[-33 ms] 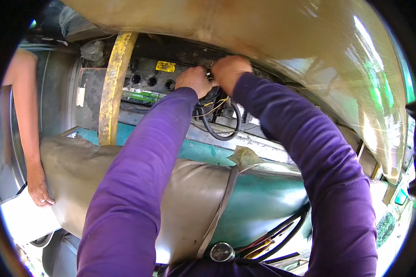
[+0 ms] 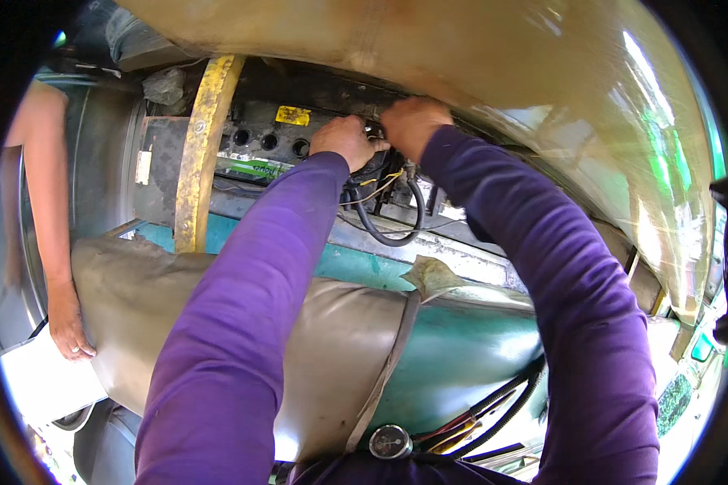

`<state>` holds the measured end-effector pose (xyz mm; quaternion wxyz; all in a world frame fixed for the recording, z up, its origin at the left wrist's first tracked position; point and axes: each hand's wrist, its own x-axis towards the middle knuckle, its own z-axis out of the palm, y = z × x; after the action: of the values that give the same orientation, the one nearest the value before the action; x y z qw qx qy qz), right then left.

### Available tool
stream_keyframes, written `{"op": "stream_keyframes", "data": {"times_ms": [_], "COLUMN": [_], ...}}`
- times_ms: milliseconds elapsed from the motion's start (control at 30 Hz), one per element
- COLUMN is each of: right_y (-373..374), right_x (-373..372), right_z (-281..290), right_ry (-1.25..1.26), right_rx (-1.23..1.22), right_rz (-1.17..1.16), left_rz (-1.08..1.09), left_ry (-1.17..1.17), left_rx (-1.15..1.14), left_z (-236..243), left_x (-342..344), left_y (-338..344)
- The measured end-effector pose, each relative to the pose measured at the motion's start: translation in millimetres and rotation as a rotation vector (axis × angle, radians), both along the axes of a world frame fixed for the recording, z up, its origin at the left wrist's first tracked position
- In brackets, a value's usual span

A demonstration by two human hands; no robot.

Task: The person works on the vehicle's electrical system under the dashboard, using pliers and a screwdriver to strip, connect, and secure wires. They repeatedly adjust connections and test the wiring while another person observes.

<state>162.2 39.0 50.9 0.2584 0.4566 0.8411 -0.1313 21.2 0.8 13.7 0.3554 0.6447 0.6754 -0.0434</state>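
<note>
Both my arms, in purple sleeves, reach over a dark battery (image 2: 255,121) with several round open holes along its top. My left hand (image 2: 344,141) is closed at the right end of these holes, its fingers bent around a small dark, partly shiny piece (image 2: 373,129). Beside it my right hand (image 2: 416,125) is curled against the same spot, its fingertips largely hidden. What the fingers hold is too covered to name. Just below the hands, a thick black cable (image 2: 389,240) hangs in a loop, with a thin yellow wire (image 2: 384,186) near it.
A worn yellow bar (image 2: 203,162) crosses the battery at left. Above hangs a large tan panel (image 2: 477,48). Nearer me lie a tan padded cover (image 2: 340,347), a green surface (image 2: 461,356), a round gauge (image 2: 390,442) and black conduits (image 2: 505,396). Another person's hand (image 2: 69,327) rests at far left.
My right hand has shifted slightly to the right and its wrist has turned a little. My left hand stays at nearly the same place. The view has moved very slightly.
</note>
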Motion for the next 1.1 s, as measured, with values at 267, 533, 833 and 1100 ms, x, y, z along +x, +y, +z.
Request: {"op": "stream_keyframes", "data": {"times_ms": [267,533,833,1100], "right_y": [3.7,2.6,-0.4,-5.4], "right_x": [67.6,78.3,68.8,-22.6], "right_z": [-36.4,-48.7,-33.8,14.5], "right_ry": [0.194,0.249,0.162,-0.233], "right_rx": [-0.103,-0.127,-0.199,-0.179], "right_rz": [0.093,0.085,0.068,0.284], "left_rz": [0.019,0.008,-0.019,-0.049], "left_ry": [-0.074,-0.057,-0.057,-0.063], "left_rx": [0.020,-0.024,-0.016,-0.022], "left_z": [-1.8,0.2,0.5,-14.4], "left_x": [-2.4,-2.0,-3.6,-8.3], "left_y": [5.4,8.4,5.3,6.5]}}
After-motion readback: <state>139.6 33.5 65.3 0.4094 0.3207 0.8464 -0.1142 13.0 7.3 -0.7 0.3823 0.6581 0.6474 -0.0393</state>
